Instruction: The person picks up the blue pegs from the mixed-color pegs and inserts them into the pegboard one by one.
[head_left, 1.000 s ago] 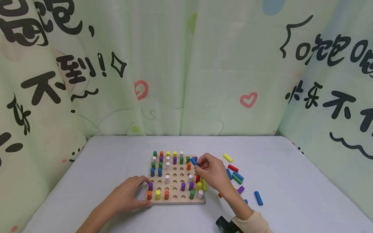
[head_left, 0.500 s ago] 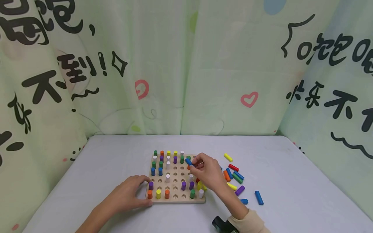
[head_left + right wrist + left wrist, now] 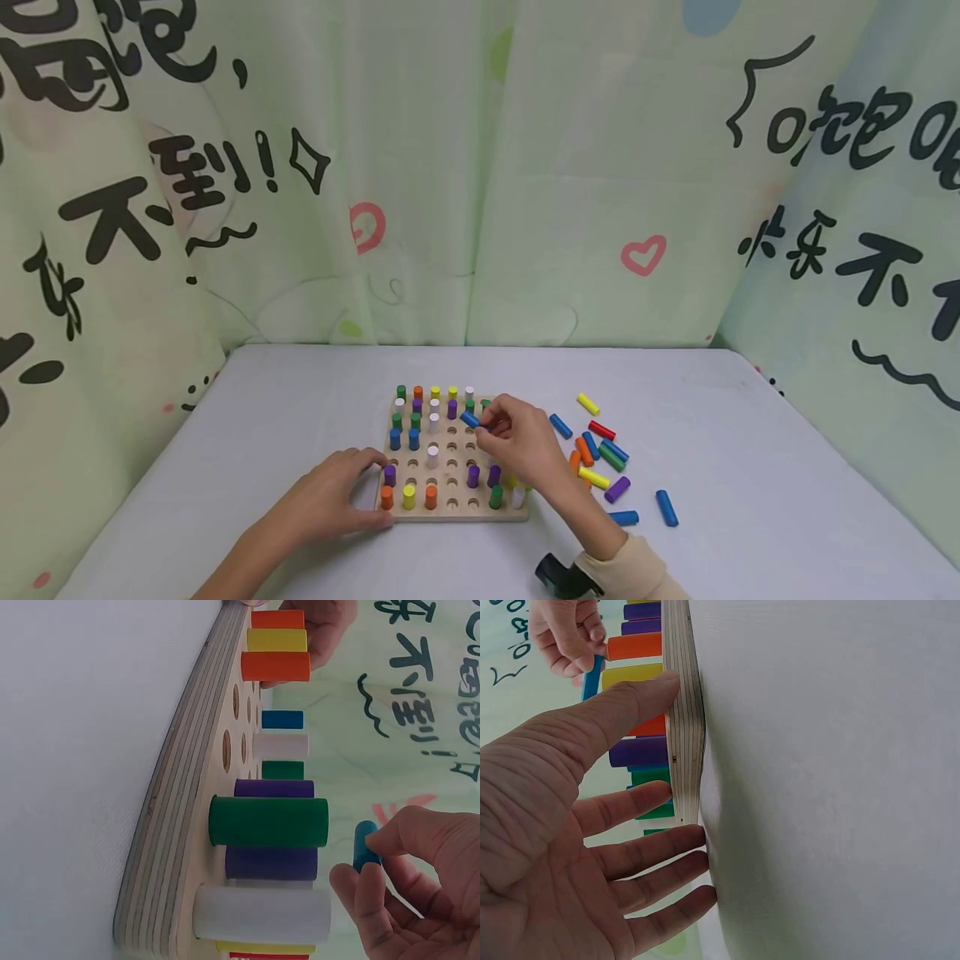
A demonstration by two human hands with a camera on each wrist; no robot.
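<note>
A wooden pegboard (image 3: 457, 515) with rows of round holes bears upright pegs in green, orange, yellow, white, purple and blue. At its front left corner rests my left hand (image 3: 333, 493); in the left wrist view the thumb lies against the layered edge and the other fingers stretch out beside it. Over the right half of the board, my right hand (image 3: 525, 442) pinches a blue peg (image 3: 470, 419) between thumb and fingers. That peg hangs tilted above the holes, apart from the standing pegs in the right wrist view. The right hand hides part of the board's right side.
Loose pegs lie on the white table right of the board, among them a red peg (image 3: 602, 430), a purple peg (image 3: 617, 489) and a blue peg (image 3: 667, 507). A black device (image 3: 562, 577) sits at the right wrist. A printed curtain (image 3: 540, 183) stands behind the table.
My right hand has moved left across the board with the blue peg, uncovering more loose pegs on the right. My left hand keeps its place at the corner.
</note>
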